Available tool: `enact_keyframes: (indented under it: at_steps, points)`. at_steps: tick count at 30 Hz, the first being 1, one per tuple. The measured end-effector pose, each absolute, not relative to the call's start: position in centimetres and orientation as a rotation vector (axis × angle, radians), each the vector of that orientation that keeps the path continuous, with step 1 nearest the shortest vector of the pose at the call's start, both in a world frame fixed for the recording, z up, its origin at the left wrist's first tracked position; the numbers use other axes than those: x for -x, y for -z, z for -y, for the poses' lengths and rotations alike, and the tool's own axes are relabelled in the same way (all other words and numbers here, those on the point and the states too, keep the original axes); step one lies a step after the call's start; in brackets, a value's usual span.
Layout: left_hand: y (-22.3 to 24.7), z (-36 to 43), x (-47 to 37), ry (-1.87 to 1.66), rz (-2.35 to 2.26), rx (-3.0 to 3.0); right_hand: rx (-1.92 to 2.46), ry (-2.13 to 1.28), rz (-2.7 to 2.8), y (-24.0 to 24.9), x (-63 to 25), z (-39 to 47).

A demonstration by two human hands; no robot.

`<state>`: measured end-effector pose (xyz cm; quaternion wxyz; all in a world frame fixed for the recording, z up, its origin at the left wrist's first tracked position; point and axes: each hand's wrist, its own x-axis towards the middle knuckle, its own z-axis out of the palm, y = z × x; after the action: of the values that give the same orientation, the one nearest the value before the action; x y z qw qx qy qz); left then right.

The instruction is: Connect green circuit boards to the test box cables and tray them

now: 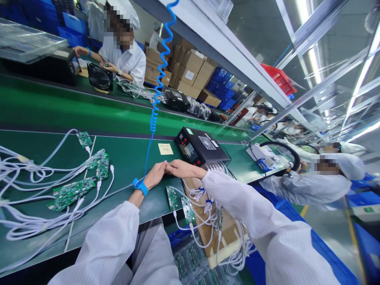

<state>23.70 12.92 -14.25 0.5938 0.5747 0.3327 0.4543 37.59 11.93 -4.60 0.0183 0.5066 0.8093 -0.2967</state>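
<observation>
My left hand [155,175], with a blue wrist strap [140,187] at its wrist, meets my right hand [179,168] over the green table. Both hands have their fingers closed and pressed together at the tips. Anything between the fingertips is hidden. Just beyond my right hand sits a black box with a small screen [190,151]. A yellow note [165,149] lies behind the hands. Below my right forearm, small green circuit boards [171,198] with white cables [208,215] rest at a cardboard-covered surface [204,237].
More circuit boards [74,190] and tangled white cables [38,221] cover the table's left. A coiled blue cord [162,67] hangs down to the wrist strap. Across the green belt [74,107] a co-worker [127,59] handles parts by a black fan [100,77]. Another person [314,186] sits right.
</observation>
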Motion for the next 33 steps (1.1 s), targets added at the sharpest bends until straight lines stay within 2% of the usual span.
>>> enact_keyframes:
  at_steps: [11,16,19,23,25,27,30,33]
  points:
    - [13.9,-13.0,-23.3,-0.953,-0.723,-1.436,-1.625,1.139,-2.478,5.4,-38.4,-12.1]
    - [14.1,-13.2,-23.2,-0.986,-0.802,-1.471,-1.627,1.203,-2.613,4.3,-38.6,-12.1]
    - [14.4,-13.3,-23.5,-1.006,-0.767,-1.306,-1.661,1.030,-2.696,3.2,-38.8,-11.3]
    - [14.5,-13.5,-23.9,-1.045,-0.719,-1.096,-1.760,0.533,-2.665,2.8,-39.6,-9.9]
    - [14.4,-13.4,-23.9,-1.068,-0.745,-1.111,-1.781,0.298,-2.619,3.2,-40.3,-9.4]
    - [14.2,-13.2,-23.7,-1.073,-0.787,-1.204,-1.775,0.220,-2.574,3.8,-40.9,-9.1]
    - [13.9,-12.9,-23.2,-1.063,-0.828,-1.288,-1.783,0.370,-2.516,4.6,-41.4,-8.9]
    - [13.7,-12.8,-23.0,-1.102,-0.821,-1.241,-1.838,0.744,-2.487,4.8,-41.6,-9.0]
